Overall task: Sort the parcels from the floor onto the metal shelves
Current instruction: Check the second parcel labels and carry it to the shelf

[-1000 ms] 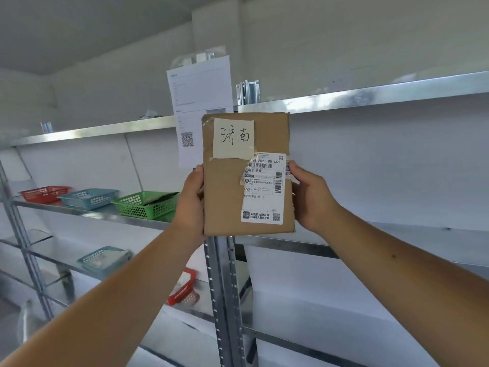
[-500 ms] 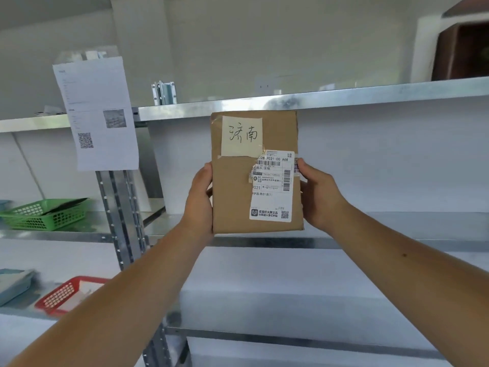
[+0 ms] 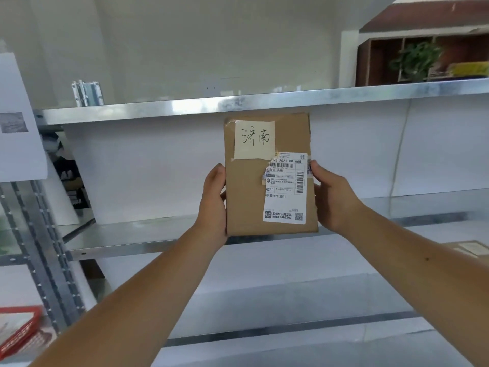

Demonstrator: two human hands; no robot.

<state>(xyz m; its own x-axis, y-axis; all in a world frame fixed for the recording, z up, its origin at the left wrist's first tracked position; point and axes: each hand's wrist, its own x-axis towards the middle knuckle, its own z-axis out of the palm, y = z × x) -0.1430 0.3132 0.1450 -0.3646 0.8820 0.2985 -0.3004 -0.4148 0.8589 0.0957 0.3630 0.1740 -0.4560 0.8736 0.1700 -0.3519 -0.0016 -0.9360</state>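
A flat brown cardboard parcel (image 3: 246, 197) is held upright in front of the metal shelves (image 3: 164, 239). It carries a pale handwritten note at the top and a white shipping label at the lower right. My left hand (image 3: 213, 205) grips its left edge. On the other side my right hand (image 3: 332, 200) grips the right edge, thumb on the label. The parcel hangs between the top shelf (image 3: 185, 108) and the middle shelf, in front of the shelf bay.
A perforated steel upright (image 3: 39, 250) stands at the left with a white paper sheet (image 3: 18, 128) hanging on it. A red basket (image 3: 18, 332) sits low left. Another brown parcel (image 3: 473, 249) lies on a shelf at the right edge. A wooden cabinet with a plant (image 3: 415, 59) is top right.
My view and the parcel have swung to the right along the shelves; the green, blue and red baskets have left the frame. Both hands keep the same hold.
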